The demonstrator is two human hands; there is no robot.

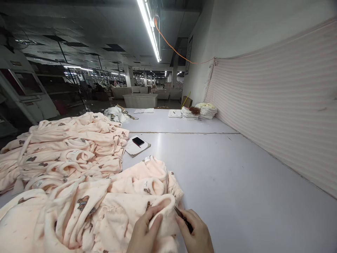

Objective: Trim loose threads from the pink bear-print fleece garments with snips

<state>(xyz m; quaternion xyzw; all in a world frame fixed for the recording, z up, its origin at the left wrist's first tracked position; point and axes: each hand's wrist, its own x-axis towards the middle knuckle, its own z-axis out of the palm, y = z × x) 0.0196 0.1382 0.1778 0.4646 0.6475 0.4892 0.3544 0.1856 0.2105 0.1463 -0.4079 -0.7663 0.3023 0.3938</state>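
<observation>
My left hand is closed on the edge of a pale pink fleece garment printed with brown bears, pinching the cloth between thumb and fingers. Beside it, my right hand grips a small dark pair of thread snips, whose pointed tip is close to the rim of the garment's opening. I cannot tell whether the tip touches the cloth. More folded fleece garments with small white labels lie just beyond my hands.
A large pile of the same fleece garments covers the table's left side. A phone rests on a notepad. Stacks of white cloth stand at the far end of the pale table. Striped fabric hangs along the right wall.
</observation>
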